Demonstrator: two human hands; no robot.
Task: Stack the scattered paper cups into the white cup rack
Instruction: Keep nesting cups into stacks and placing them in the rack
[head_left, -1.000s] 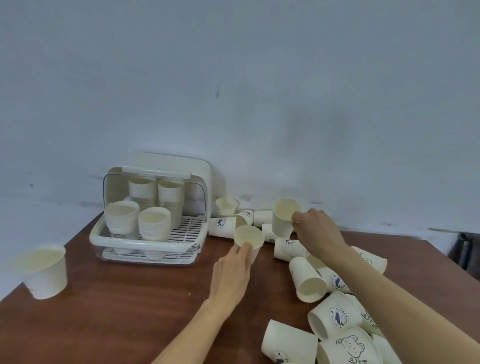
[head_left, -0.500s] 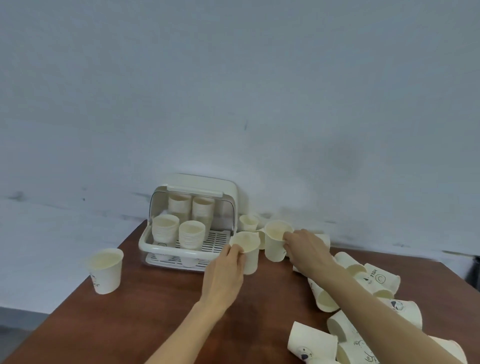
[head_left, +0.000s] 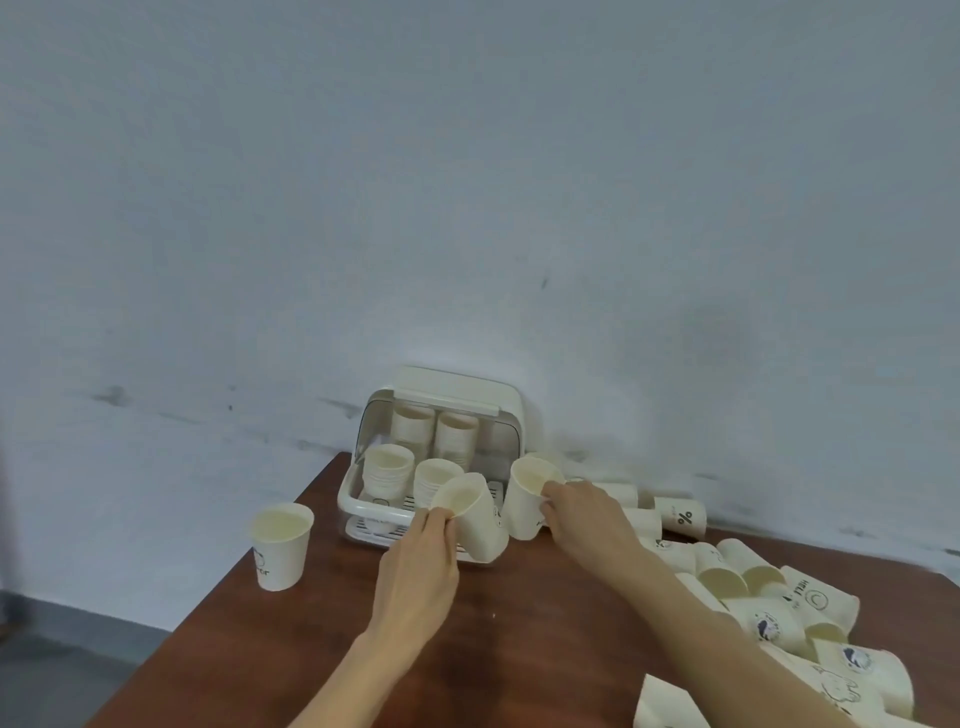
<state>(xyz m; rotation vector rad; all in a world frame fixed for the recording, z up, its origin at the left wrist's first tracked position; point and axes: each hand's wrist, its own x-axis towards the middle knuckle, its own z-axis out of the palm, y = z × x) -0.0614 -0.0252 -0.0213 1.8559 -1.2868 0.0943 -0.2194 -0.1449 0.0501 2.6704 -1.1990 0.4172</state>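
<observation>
Both hands are busy: my left hand (head_left: 415, 564) pinches the rim of one cup (head_left: 475, 517) between thumb and fingers, tilted with its mouth toward me, and my right hand (head_left: 584, 517) grips the rim of a second cup (head_left: 527, 501), held nearly upright just beside the first. Going from big to small, the table (head_left: 519, 654) carries everything, and at its far edge against the wall (head_left: 467, 182) sits the rack (head_left: 431, 462), lid lifted. Inside it I can see four stacks (head_left: 410, 457), two tall ones at the back and two shorter ones in front, so a fair share of the work looks done. My two cups hover just in front of the rack's right front corner, close to the front stacks but not yet seated on any. What is left is plainly the larger part, I judge: a heap of loose cups (head_left: 769, 613) lies on its sides to my right, spreading from near the rack down to the near edge, some printed with small logos. One lone cup (head_left: 280, 543) stands upright well apart on the left of the table, also waiting. Next, I reckon, these two get dropped onto a front stack.
</observation>
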